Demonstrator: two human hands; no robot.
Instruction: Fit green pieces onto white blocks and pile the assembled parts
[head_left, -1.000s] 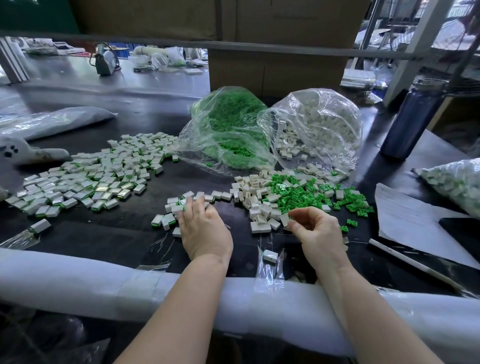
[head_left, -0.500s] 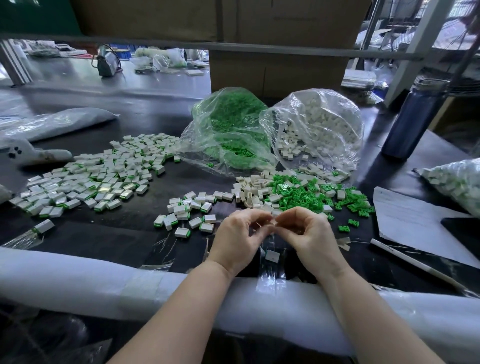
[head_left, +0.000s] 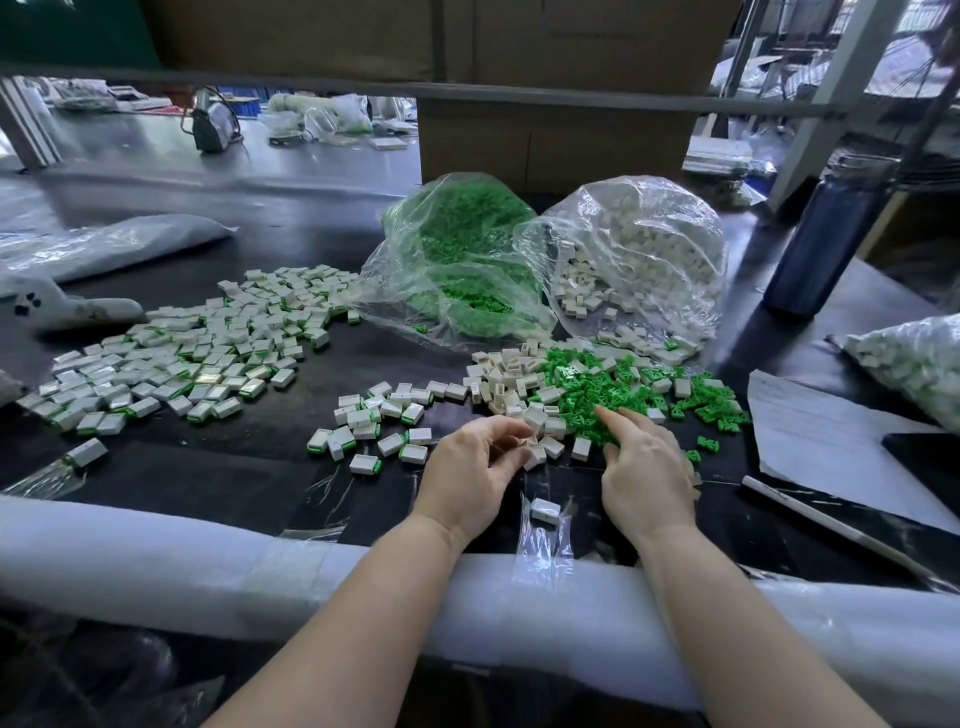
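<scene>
A: Item one, 9 o'clock on the desk (head_left: 156, 478)?
B: Pile of assembled parts (head_left: 197, 358), white with green edges. A smaller scatter of assembled parts (head_left: 376, 428) lies nearer centre.

A: Left hand (head_left: 470, 470)?
B: Just below centre, grip curled, fingertips pinching a white block (head_left: 535, 456) at the near edge of the loose white blocks (head_left: 506, 376).

A: Right hand (head_left: 644, 470)?
B: At 3 o'clock of the left hand, grip spread, fingers (head_left: 613, 418) reaching into the loose green pieces (head_left: 613, 387). Whether they pinch a piece, cannot tell.

A: At 12 o'clock?
B: Clear bag of green pieces (head_left: 462, 260); touching its right side, clear bag of white blocks (head_left: 639, 254).

A: At 2 o'clock?
B: Dark blue bottle (head_left: 826, 239), upright. Below it, at 3 o'clock, a paper sheet (head_left: 831, 436).
</scene>
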